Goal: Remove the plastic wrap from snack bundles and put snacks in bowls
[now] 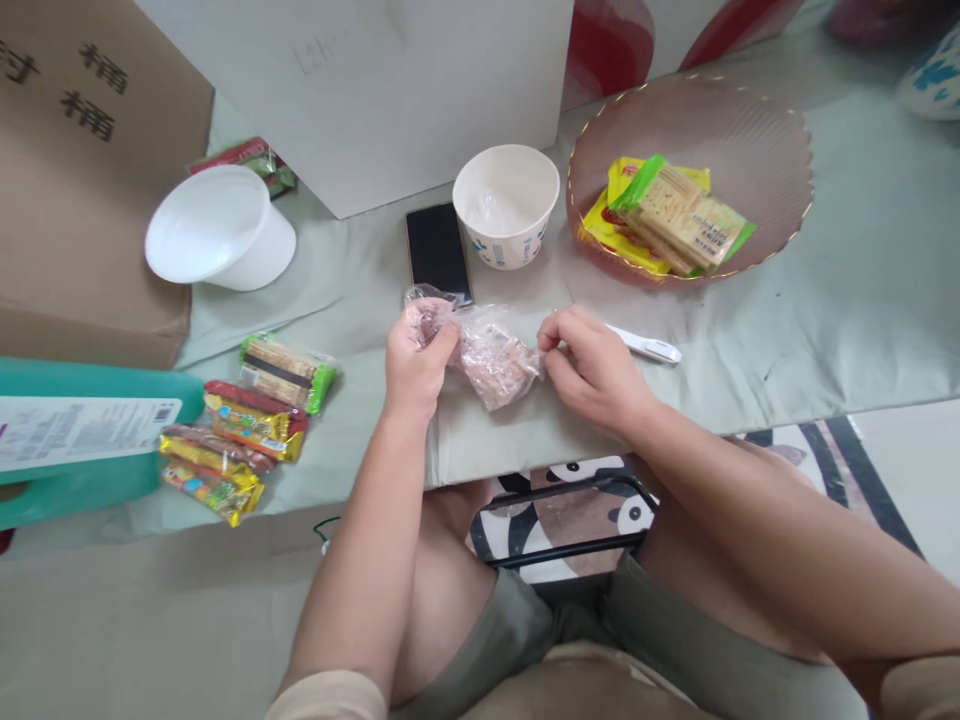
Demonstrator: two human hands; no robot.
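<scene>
Between my hands, over the table's front edge, is a clear plastic bag point(499, 360) with something pinkish-brown inside that I cannot make out. My left hand point(421, 350) grips the gathered plastic at its left end, thumb on top. At the opposite end, the fingers of my right hand point(589, 365) pinch a corner of the same bag. A white knife-like tool point(649, 345) lies just behind my right hand, partly hidden by it. Behind the bag lie a dark phone point(437, 250) and a white paper bowl point(506, 205) with blue print.
A pink gold-rimmed bowl point(772, 190) at the back right holds packaged crackers point(682, 220) and yellow packets. To the left are a white plastic tub point(225, 230), several wrapped snacks point(255, 420), a green jug point(90, 380) and a cardboard box point(90, 200). A white box point(420, 90) stands behind.
</scene>
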